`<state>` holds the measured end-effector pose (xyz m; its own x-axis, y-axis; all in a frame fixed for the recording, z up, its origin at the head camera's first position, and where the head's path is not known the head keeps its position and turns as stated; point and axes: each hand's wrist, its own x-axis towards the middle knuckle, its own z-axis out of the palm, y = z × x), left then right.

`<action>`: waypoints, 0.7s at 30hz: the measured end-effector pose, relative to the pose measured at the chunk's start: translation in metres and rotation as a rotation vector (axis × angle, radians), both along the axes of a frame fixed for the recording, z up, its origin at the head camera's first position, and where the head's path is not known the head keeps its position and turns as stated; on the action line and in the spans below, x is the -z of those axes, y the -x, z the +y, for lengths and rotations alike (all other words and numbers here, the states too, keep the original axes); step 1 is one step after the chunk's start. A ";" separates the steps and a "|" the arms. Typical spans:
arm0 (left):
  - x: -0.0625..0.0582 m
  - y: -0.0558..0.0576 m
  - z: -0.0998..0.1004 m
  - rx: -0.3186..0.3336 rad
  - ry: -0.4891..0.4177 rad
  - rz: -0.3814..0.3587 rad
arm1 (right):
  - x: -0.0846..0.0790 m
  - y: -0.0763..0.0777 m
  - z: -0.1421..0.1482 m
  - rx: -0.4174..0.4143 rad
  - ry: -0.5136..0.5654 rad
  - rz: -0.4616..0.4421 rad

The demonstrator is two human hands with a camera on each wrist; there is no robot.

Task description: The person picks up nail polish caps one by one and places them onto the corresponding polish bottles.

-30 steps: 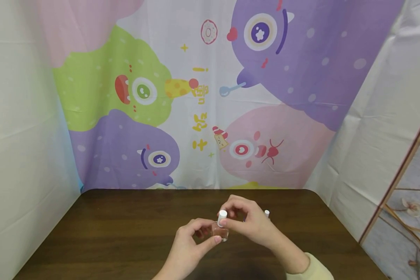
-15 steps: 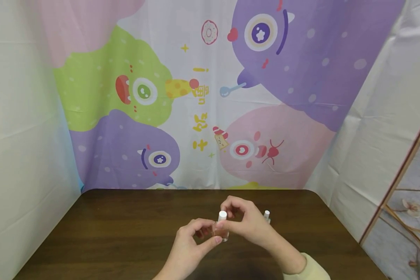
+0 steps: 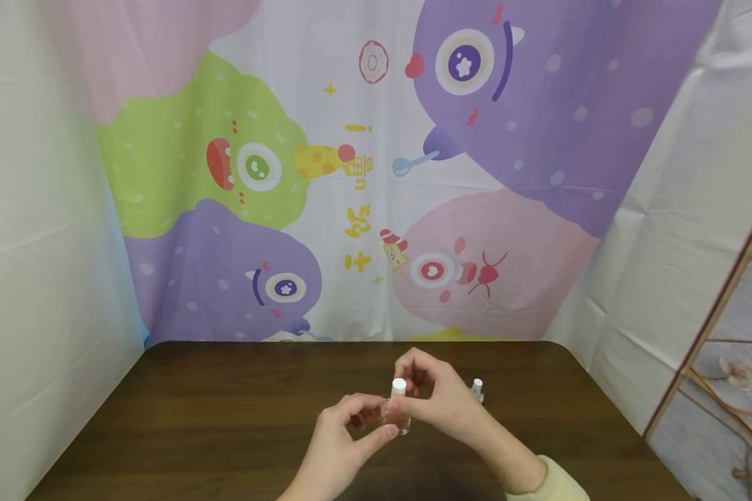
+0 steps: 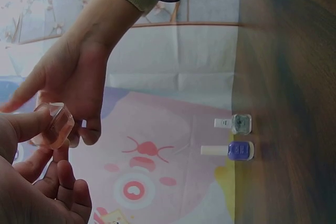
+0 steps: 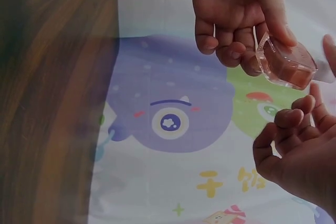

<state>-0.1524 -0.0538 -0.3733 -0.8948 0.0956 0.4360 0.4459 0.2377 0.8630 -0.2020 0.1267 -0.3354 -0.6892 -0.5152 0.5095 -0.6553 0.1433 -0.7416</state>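
A nail polish bottle (image 3: 396, 417) with pinkish-brown polish is held upright above the table in the head view. My left hand (image 3: 341, 435) pinches its glass body between thumb and fingers. The thumb and curled fingers of my right hand (image 3: 448, 400) grip the white cap (image 3: 399, 387), whose lower part the thumb covers. The right wrist view shows the glass body (image 5: 290, 67) from the side, and the right hand (image 5: 302, 145) beside it. Whether the cap is loose on the neck cannot be seen.
Two more nail polish bottles stand on the dark wooden table (image 3: 225, 417): a greyish one (image 4: 241, 124) and a purple one (image 4: 241, 150), both white-capped. In the head view the right hand partly hides them. A cartoon-printed curtain (image 3: 351, 299) hangs behind the table.
The right thumb and fingers have shifted slightly around the cap, and the right wrist has turned a little. The left hand and bottle stay nearly in place.
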 end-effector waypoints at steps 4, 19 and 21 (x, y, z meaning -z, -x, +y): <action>0.000 0.000 0.000 0.003 -0.003 -0.009 | 0.000 0.001 0.002 -0.085 0.033 -0.023; 0.002 -0.001 0.000 0.010 0.010 -0.013 | -0.007 -0.001 0.009 -0.304 0.054 -0.053; 0.002 -0.001 0.000 0.013 0.009 -0.016 | -0.007 -0.001 0.010 -0.304 0.055 -0.055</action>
